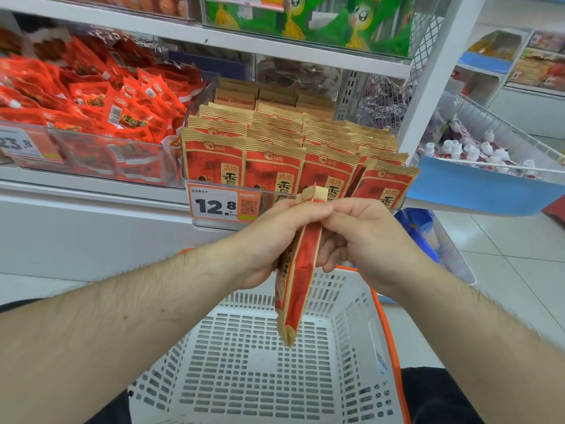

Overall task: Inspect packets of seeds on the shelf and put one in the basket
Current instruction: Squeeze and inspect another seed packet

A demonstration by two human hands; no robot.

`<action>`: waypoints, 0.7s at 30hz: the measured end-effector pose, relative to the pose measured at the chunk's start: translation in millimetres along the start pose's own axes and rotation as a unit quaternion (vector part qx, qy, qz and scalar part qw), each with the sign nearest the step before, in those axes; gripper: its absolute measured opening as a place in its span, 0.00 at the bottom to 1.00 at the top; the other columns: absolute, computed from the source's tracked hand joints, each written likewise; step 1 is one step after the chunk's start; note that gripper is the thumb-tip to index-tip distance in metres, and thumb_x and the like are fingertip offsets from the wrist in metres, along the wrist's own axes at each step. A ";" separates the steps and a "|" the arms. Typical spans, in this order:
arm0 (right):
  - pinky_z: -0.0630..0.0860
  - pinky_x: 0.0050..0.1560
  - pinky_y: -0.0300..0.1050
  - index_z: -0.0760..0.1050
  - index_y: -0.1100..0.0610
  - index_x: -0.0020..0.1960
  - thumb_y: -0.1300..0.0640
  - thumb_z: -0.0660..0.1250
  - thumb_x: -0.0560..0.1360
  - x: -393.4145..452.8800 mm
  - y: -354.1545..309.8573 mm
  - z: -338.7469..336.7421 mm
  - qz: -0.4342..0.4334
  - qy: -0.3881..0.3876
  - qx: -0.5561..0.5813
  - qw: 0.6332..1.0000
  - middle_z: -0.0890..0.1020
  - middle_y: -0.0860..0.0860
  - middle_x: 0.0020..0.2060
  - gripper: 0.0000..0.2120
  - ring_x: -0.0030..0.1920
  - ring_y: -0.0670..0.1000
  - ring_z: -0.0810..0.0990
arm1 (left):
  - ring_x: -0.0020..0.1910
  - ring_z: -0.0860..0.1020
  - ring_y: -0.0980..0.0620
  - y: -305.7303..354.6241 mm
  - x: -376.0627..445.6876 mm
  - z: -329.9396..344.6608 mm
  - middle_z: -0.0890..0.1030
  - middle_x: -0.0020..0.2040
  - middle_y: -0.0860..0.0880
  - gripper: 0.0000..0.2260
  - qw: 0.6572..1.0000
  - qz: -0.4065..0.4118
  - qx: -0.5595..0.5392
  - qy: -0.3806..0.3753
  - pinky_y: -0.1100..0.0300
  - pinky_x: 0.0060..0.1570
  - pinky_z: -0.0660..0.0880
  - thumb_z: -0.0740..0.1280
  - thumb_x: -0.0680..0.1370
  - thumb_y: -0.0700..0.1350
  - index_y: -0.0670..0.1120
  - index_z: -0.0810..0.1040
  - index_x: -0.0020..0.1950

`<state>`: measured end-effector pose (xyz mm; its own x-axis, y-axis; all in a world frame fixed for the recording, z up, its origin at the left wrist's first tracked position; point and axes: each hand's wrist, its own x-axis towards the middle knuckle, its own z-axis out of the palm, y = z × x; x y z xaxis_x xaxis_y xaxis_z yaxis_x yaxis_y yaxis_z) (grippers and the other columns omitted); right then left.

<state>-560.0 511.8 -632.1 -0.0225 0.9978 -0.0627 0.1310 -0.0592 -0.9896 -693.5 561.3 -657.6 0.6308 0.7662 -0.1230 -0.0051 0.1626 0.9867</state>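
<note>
You hold one seed packet [298, 270] edge-on above the white basket [244, 362], so its printed face is mostly turned away from you; only slivers of red panel and kraft-brown border show, and the characters on its left side are too squeezed to read. Your left hand [275, 237] wraps its fingers around the packet's upper part, and your right hand [360, 237] pinches the top seal from the other side, thumbs meeting over it. The packet's lower end hangs inside the basket's rim without touching the floor of it.

Behind the packet, the shelf row of matching seed packets [275, 166] shows the brand 洽洽 and a large 香, the rest cut off by your hands and by the price tag [224, 205], which reads 12.8 with a QR code and small print 洽洽香瓜子. Left of that row sits a clear bin of red snack sachets [101, 108] with a tag [21, 145] reading 23.8, its first digit partly cut off. Above the row, green bags [308, 19] carry a cartoon face. Right of it, a wire bin holds small white-capped bottles [477, 151].
</note>
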 end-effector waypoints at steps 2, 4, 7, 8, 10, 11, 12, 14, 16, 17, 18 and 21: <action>0.75 0.25 0.40 0.79 0.63 0.37 0.64 0.59 0.82 -0.6 -0.3 1.3 -0.002 -0.007 0.004 1.000 0.81 0.60 0.30 0.17 0.25 0.50 0.78 | 0.28 0.72 0.50 0.0 0.9 -2.2 0.73 0.25 0.46 0.21 0.999 -0.025 -0.034 -0.016 0.57 0.38 0.70 0.62 0.74 0.56 0.47 0.75 0.25; 0.74 0.24 0.39 0.79 0.64 0.38 0.64 0.59 0.82 -1.2 -1.0 2.3 -0.006 -0.011 0.008 1.000 0.80 0.61 0.30 0.17 0.25 0.51 0.77 | 0.30 0.72 0.45 1.0 1.5 -2.7 0.73 0.25 0.43 0.22 0.994 -0.029 -0.081 -0.060 0.53 0.41 0.70 0.59 0.73 0.56 0.44 0.74 0.24; 0.74 0.24 0.39 0.79 0.63 0.37 0.64 0.59 0.82 -2.0 -3.2 3.4 -0.009 -0.009 0.009 1.000 0.79 0.61 0.30 0.17 0.24 0.51 0.77 | 0.28 0.72 0.44 3.1 0.2 0.3 0.71 0.23 0.42 0.22 0.987 -0.026 -0.126 -0.091 0.58 0.36 0.73 0.57 0.70 0.55 0.41 0.73 0.24; 0.74 0.24 0.40 0.79 0.63 0.38 0.63 0.60 0.82 -2.8 -4.0 3.5 -0.010 -0.005 0.000 1.000 0.79 0.61 0.30 0.16 0.24 0.51 0.77 | 0.27 0.72 0.44 3.2 -0.1 1.0 0.71 0.23 0.42 0.21 0.988 -0.028 -0.130 -0.083 0.57 0.34 0.72 0.57 0.70 0.54 0.41 0.72 0.24; 0.76 0.27 0.43 0.79 0.64 0.39 0.62 0.63 0.80 -4.9 -5.5 2.5 -0.016 -0.006 -0.052 0.998 0.80 0.61 0.30 0.13 0.26 0.52 0.79 | 0.27 0.70 0.45 3.3 0.7 0.4 0.70 0.26 0.43 0.17 0.989 -0.031 -0.136 -0.039 0.56 0.34 0.69 0.59 0.70 0.54 0.42 0.70 0.29; 0.78 0.29 0.45 0.78 0.65 0.40 0.61 0.66 0.79 -6.5 -6.2 1.4 -0.020 -0.018 -0.094 0.995 0.81 0.60 0.31 0.11 0.28 0.53 0.80 | 0.27 0.69 0.46 3.9 1.5 -0.5 0.69 0.28 0.43 0.15 0.989 -0.033 -0.141 -0.007 0.55 0.35 0.69 0.59 0.72 0.53 0.43 0.70 0.32; 0.79 0.31 0.47 0.78 0.66 0.40 0.59 0.69 0.77 -8.3 -7.0 0.3 -0.020 -0.040 -0.136 0.990 0.82 0.60 0.31 0.11 0.29 0.54 0.81 | 0.28 0.69 0.47 4.7 2.1 -2.0 0.69 0.30 0.44 0.13 0.988 -0.036 -0.147 0.027 0.56 0.34 0.68 0.59 0.73 0.53 0.45 0.70 0.35; 0.80 0.36 0.51 0.78 0.68 0.40 0.56 0.72 0.74 -11.4 -8.1 -0.7 -0.001 -0.100 -0.207 0.973 0.83 0.59 0.31 0.14 0.31 0.54 0.82 | 0.29 0.67 0.50 7.3 3.1 -4.4 0.67 0.33 0.46 0.10 0.984 -0.032 -0.156 0.082 0.57 0.34 0.67 0.59 0.76 0.51 0.46 0.70 0.40; 0.81 0.38 0.51 0.79 0.67 0.39 0.54 0.74 0.73 -14.2 -8.6 0.9 0.026 -0.153 -0.268 0.951 0.83 0.54 0.30 0.15 0.33 0.53 0.84 | 0.29 0.66 0.51 9.6 2.9 -4.9 0.65 0.33 0.47 0.09 0.980 -0.024 -0.164 0.105 0.56 0.35 0.65 0.60 0.76 0.51 0.47 0.70 0.41; 0.81 0.39 0.50 0.80 0.66 0.39 0.54 0.73 0.73 -15.0 -8.2 2.0 0.036 -0.171 -0.289 0.941 0.83 0.52 0.29 0.14 0.34 0.52 0.84 | 0.29 0.66 0.51 9.7 2.9 -5.1 0.65 0.33 0.48 0.09 0.979 -0.023 -0.165 0.114 0.56 0.36 0.64 0.60 0.76 0.52 0.47 0.71 0.41; 0.82 0.39 0.48 0.81 0.65 0.40 0.55 0.73 0.74 -15.1 -7.8 2.6 0.042 -0.181 -0.297 0.937 0.84 0.51 0.30 0.13 0.34 0.50 0.85 | 0.30 0.66 0.51 9.4 2.5 -5.3 0.66 0.33 0.48 0.10 0.979 -0.022 -0.163 0.120 0.56 0.36 0.64 0.60 0.76 0.52 0.47 0.71 0.41; 0.80 0.39 0.44 0.81 0.69 0.42 0.62 0.69 0.77 -13.7 -6.9 2.5 0.049 -0.196 -0.270 0.942 0.85 0.54 0.33 0.10 0.35 0.49 0.84 | 0.28 0.68 0.51 9.0 2.1 -5.6 0.68 0.31 0.48 0.12 0.977 -0.021 -0.171 0.127 0.56 0.35 0.65 0.59 0.77 0.52 0.46 0.71 0.39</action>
<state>-563.1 498.4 -624.7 -0.3336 0.8944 -0.2978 0.6335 -0.0213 -0.7734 -696.6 567.9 -649.5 0.4241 0.8764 -0.2281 -0.2701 0.3628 0.8919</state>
